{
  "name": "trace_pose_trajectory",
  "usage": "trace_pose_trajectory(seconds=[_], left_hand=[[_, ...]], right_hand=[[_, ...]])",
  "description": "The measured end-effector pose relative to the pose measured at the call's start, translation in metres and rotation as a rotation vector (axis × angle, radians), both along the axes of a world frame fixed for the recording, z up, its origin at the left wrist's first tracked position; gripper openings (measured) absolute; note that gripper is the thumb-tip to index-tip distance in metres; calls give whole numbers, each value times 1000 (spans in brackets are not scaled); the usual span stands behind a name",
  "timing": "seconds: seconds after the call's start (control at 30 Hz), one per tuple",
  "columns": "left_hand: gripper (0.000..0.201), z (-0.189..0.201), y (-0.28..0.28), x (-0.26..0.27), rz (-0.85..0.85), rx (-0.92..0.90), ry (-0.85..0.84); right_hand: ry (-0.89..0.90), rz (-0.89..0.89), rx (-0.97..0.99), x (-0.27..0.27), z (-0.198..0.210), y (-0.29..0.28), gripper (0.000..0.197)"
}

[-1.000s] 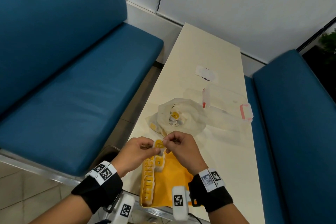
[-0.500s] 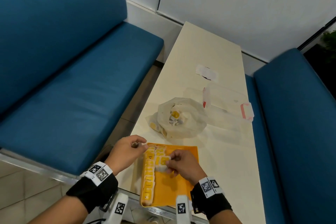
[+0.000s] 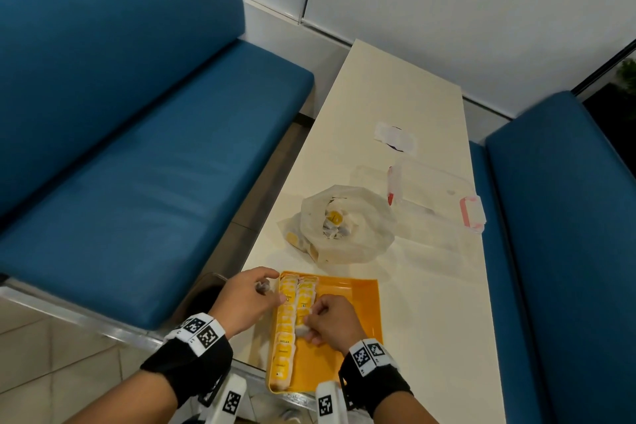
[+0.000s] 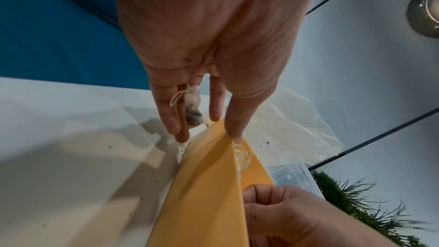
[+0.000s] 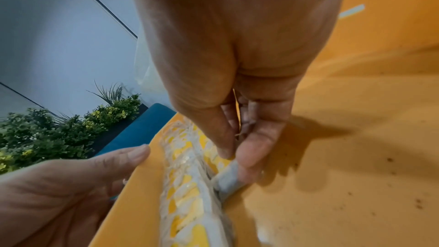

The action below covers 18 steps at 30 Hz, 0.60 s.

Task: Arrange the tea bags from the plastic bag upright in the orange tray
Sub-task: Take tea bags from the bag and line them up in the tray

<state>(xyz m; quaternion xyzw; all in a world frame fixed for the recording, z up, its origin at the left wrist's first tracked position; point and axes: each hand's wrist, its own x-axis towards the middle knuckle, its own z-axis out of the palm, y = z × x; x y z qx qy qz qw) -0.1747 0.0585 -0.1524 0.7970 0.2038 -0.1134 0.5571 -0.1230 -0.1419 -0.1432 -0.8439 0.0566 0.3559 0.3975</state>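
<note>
The orange tray (image 3: 358,327) lies at the table's near edge, with two rows of yellow-tagged tea bags (image 3: 287,320) standing along its left side. My right hand (image 3: 309,323) is inside the tray and pinches a tea bag (image 5: 228,176) against the near end of the second row. My left hand (image 3: 272,289) rests on the tray's left rim (image 4: 209,166), and a small tea bag (image 4: 192,108) with a looped string is pinched between its fingers. Beyond the tray sits the open plastic bag (image 3: 347,224) with more tea bags inside.
A clear lidded box with pink latches (image 3: 437,196) stands right of the plastic bag, and a white wrapper (image 3: 395,136) lies farther back. Blue bench seats (image 3: 137,162) flank the narrow cream table (image 3: 430,303). The tray's near end reaches the table edge.
Both hands held a tea bag together above the tray's far end. The right hand has since come down into the tray with it, and the left hand moved to the left rim.
</note>
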Motion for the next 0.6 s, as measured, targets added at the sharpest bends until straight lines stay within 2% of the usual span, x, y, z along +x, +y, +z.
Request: trace_pose_trajectory(seconds=[0.2,0.37,0.43,0.5,0.53,0.6], left_hand=[[50,-5,0,0,20,-41,11],[53,-2,3,-1,-5,-42,22],[45,2,7,-2,2,-28,11],[27,8,11,-4,66,-41,-31],[22,13,14,-5,114,-90,-58],[24,24,16,-5,192,-241,-106]], right_hand=[[-74,-53,-42,1,-1,6,24],[-69,-55,-56,0,1,9,23],[-126,-28,-91,1,6,7,21],[-263,50,-160,4,17,5,16],[-324,82,-154,6,24,5,14],[-379,114,-56,8,41,11,14]])
